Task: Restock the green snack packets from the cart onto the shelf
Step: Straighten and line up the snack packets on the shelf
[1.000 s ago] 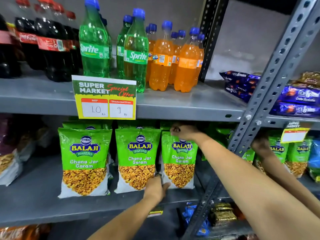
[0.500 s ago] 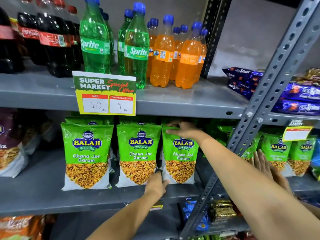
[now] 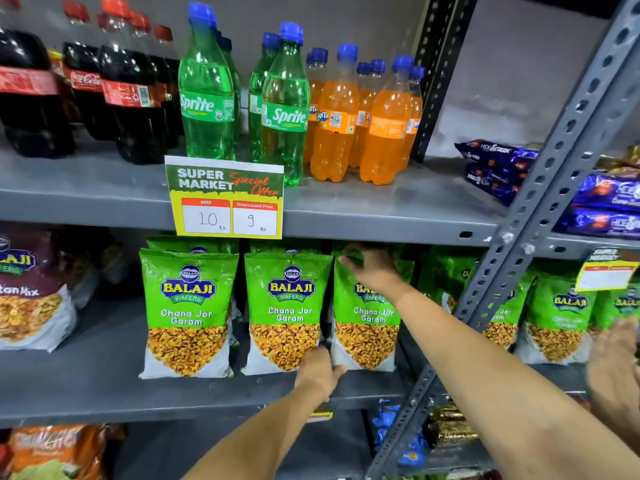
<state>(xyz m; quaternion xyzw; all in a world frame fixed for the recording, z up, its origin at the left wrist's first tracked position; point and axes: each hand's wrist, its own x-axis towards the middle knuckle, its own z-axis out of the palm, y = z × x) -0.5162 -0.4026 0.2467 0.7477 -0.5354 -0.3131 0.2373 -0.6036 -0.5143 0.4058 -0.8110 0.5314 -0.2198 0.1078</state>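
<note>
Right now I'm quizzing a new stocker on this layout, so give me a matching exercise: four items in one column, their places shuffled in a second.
1 price sign
2 orange bottles
3 purple snack bag
4 blue biscuit packs

A far left, same shelf as the green packets
B top shelf, right of the green bottles
C right bay, past the grey upright
D on the top shelf's front edge

Pairs: 1-D, 2-B, 3-A, 4-C

Your left hand (image 3: 320, 370) and right hand (image 3: 372, 268) are bare, and so are both forearms: slim and uncovered from the wrist down to the bottom of the view, the right one blurred nearest you.
</note>
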